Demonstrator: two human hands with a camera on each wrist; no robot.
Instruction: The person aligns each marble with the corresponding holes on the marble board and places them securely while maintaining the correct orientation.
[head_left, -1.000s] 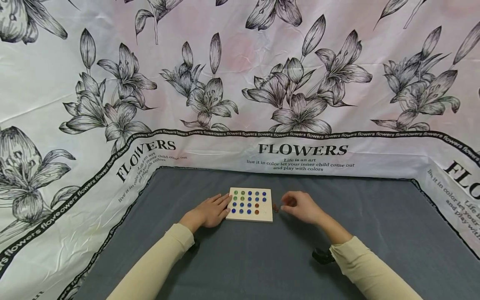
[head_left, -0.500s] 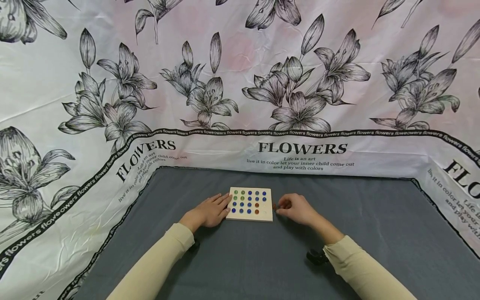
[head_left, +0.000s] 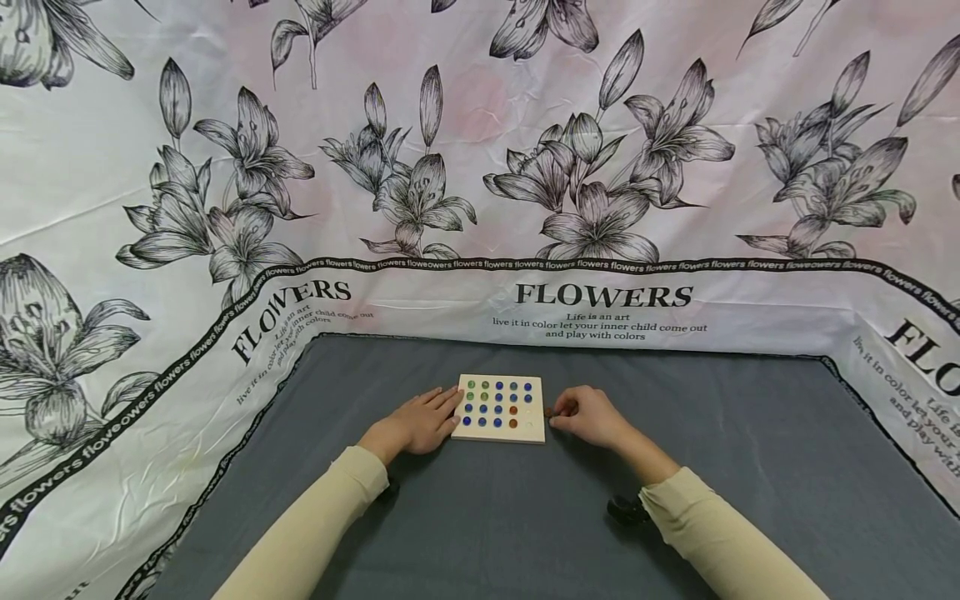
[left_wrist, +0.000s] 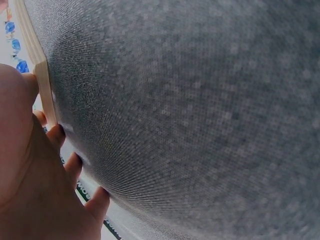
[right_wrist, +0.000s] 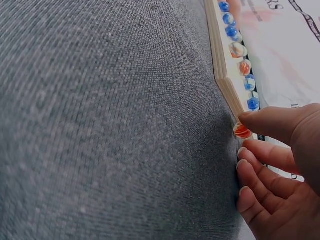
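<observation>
A pale wooden board (head_left: 498, 436) lies on the grey cloth, set with rows of glass marbles. Green marbles (head_left: 485, 385) fill its far left corner, blue marbles (head_left: 498, 410) spread over much of the rest, and orange marbles (head_left: 513, 423) stand toward the right. My left hand (head_left: 420, 422) rests with fairly straight fingers along the board's left side, thumb at the wooden edge in the left wrist view. Just off the board's right edge, my right hand (head_left: 591, 417) pinches an orange-streaked marble (right_wrist: 242, 131) between thumb and index finger, low over the cloth. Its other fingers are loosely curled.
Grey cloth (head_left: 480, 517) covers the table around the board. White cloth printed with flowers and lettering (head_left: 603, 296) borders it at the back and sides. A dark wrist device (head_left: 627, 510) sits under the right forearm.
My right hand has moved left toward the board's right edge, its thumb and index finger closing on a marble there. The left hand and the board have stayed in place.
</observation>
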